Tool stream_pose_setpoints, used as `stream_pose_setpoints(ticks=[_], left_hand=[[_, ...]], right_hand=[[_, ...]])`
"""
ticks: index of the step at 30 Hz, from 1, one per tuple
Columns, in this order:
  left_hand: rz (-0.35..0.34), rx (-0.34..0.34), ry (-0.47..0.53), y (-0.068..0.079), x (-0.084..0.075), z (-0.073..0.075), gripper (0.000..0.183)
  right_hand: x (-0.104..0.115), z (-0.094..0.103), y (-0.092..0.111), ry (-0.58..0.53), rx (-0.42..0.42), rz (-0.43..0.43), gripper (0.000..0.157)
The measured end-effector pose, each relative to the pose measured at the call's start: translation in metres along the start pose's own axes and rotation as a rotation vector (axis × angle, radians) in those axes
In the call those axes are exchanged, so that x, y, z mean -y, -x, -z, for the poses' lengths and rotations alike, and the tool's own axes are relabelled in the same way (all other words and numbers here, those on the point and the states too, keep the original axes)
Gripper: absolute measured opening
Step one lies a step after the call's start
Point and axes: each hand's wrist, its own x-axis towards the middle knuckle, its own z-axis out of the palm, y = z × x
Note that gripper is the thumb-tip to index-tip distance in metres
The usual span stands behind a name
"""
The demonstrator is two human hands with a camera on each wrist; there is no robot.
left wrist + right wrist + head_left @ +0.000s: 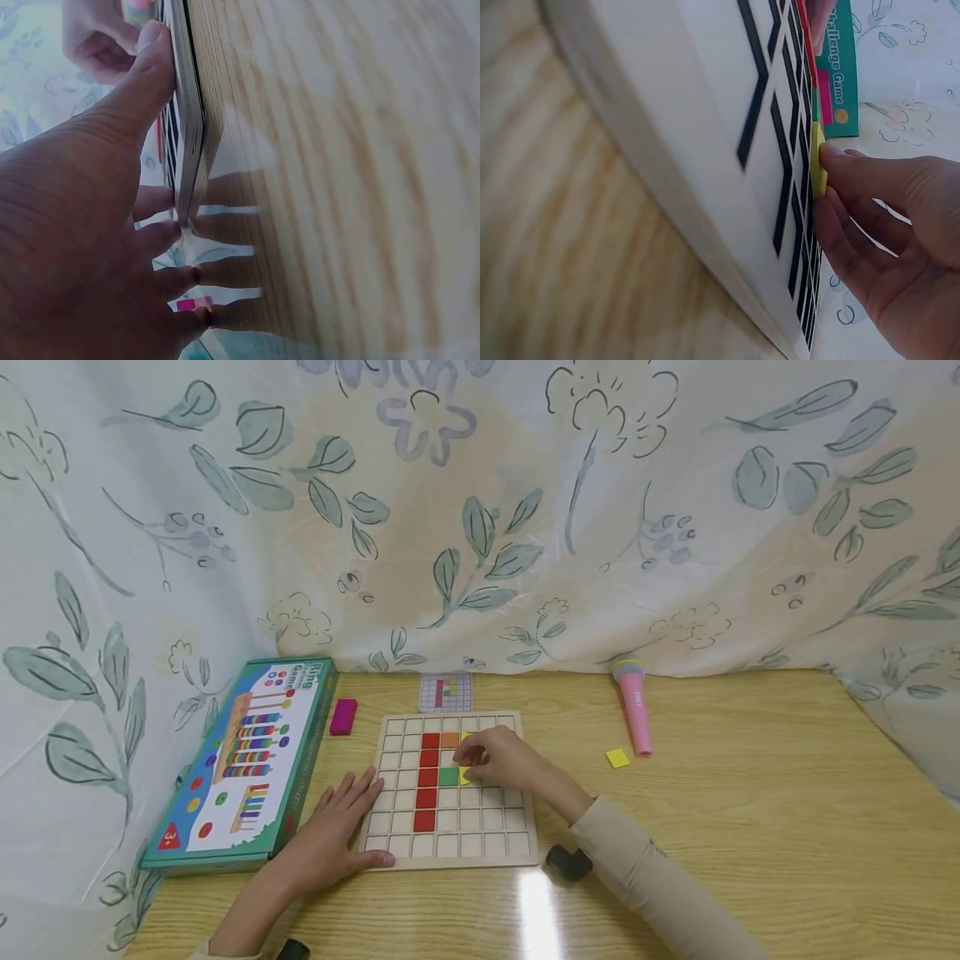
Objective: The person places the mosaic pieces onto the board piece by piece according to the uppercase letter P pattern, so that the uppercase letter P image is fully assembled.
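Note:
A wooden grid board (487, 862) lies on the table, with a column of red tiles (427, 798), an orange tile (449, 740) and a green tile (448, 777) in its cells. My right hand (504, 758) is over the board's upper middle. Its thumb and fingers pinch a yellow square tile (819, 169) at the grid surface, just right of the green one. More yellow shows beside the orange tile, partly hidden by the fingers. My left hand (330, 833) rests at the board's left edge, fingers spread and thumb (154, 64) on the near left corner.
A small pattern card (446, 693) lies behind the board. To the right are a loose yellow tile (617, 758) and a pink toy microphone (636, 710). On the left stand a game box (307, 752) and a magenta block (343, 717). A black object (568, 863) sits by the right sleeve.

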Motion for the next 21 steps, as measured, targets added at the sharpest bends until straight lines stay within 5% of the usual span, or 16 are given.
stream_pose_setpoints(ticks=[10,15,21], left_hand=[[0.0,0.005,0.004,-0.002,0.0,-0.003,0.103],[0.012,0.007,0.002,-0.002,0.0,-0.002,0.104],[0.013,0.005,0.002,-0.001,0.001,-0.001,0.104]], right_hand=[[0.005,0.008,0.006,0.057,-0.016,-0.005,0.017],[0.0,0.035,0.024,0.119,-0.04,0.004,0.021],[-0.032,0.079,0.064,0.22,-0.071,0.004,0.029]])
